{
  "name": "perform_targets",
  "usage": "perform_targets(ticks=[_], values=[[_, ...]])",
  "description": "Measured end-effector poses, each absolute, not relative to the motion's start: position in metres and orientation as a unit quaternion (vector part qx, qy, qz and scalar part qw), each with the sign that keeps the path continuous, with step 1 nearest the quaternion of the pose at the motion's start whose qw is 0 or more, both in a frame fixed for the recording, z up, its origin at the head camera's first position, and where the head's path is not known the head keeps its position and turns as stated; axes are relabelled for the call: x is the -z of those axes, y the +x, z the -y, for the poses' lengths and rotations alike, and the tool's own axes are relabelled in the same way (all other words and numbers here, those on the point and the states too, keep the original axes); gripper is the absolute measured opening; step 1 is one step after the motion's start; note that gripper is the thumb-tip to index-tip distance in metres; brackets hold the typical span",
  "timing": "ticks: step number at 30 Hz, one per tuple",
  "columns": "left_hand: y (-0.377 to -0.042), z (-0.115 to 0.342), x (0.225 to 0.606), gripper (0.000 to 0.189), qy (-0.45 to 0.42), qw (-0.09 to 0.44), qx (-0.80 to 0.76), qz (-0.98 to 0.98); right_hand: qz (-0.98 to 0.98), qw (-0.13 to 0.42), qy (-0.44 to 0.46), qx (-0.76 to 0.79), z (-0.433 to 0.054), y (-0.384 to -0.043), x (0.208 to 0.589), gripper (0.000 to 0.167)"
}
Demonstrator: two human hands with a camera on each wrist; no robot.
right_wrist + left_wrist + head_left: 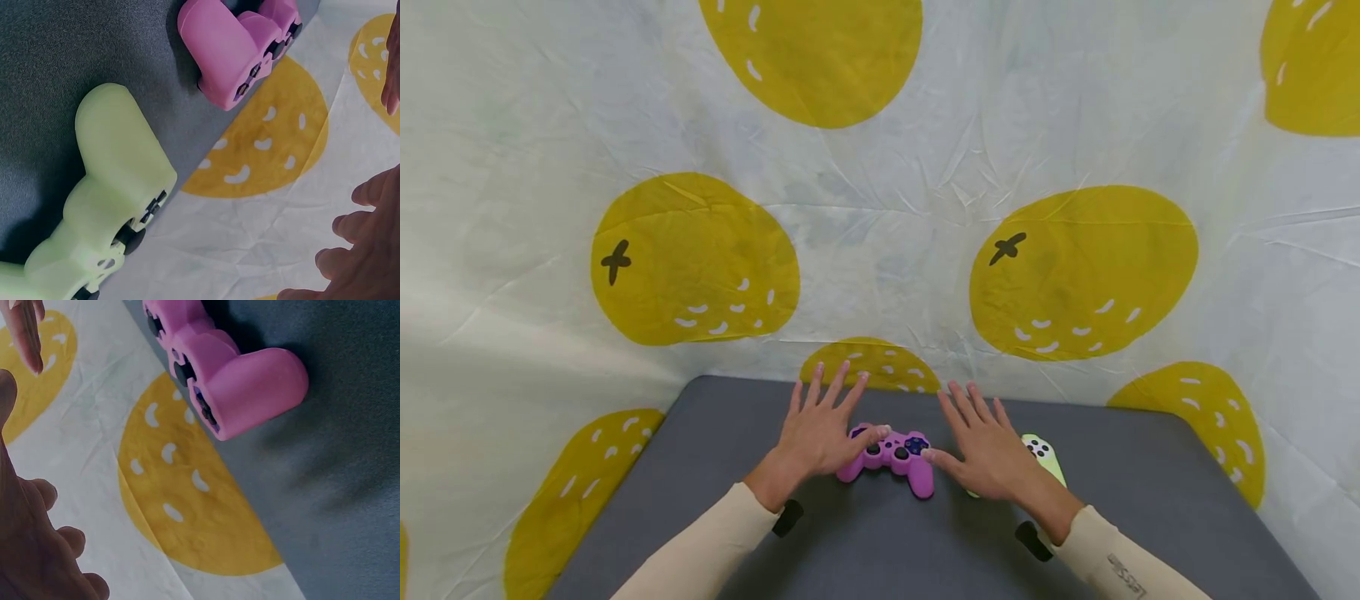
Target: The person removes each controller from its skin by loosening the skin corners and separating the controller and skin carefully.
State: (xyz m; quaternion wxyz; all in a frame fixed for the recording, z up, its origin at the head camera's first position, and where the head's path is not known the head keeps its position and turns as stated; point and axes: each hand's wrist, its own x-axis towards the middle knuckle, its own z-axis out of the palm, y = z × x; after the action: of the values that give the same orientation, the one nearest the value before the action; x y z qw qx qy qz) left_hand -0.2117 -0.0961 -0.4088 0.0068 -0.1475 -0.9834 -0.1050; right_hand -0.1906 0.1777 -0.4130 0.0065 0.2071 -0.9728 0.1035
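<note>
A pink game controller (891,454) lies on the dark grey table, its sticks and buttons facing up. Over its left side my left hand (820,437) hovers with fingers spread, holding nothing. My right hand (988,450) is likewise spread and bare, above a pale green game controller (1045,454) that it partly hides in the head view. In the left wrist view the pink controller (250,387) sits apart from the left hand (31,544). The right wrist view shows the green controller (119,162) at lower left, with the right hand (362,244) well clear of it.
The grey table (700,475) has rounded far corners. Behind and beside it hangs a pale cloth (880,275) with big yellow fruit shapes. Each wrist carries a small black device, such as the one (787,518) at the left sleeve.
</note>
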Motion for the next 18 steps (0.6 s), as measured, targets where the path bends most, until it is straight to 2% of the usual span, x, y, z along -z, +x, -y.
perform_targets(ticks=[18], values=[[-0.217,0.094,0.424,0.092,-0.167,0.016,0.114,0.979,0.97,-0.006,0.215,-0.115,-0.166,-0.202,0.426,0.096]])
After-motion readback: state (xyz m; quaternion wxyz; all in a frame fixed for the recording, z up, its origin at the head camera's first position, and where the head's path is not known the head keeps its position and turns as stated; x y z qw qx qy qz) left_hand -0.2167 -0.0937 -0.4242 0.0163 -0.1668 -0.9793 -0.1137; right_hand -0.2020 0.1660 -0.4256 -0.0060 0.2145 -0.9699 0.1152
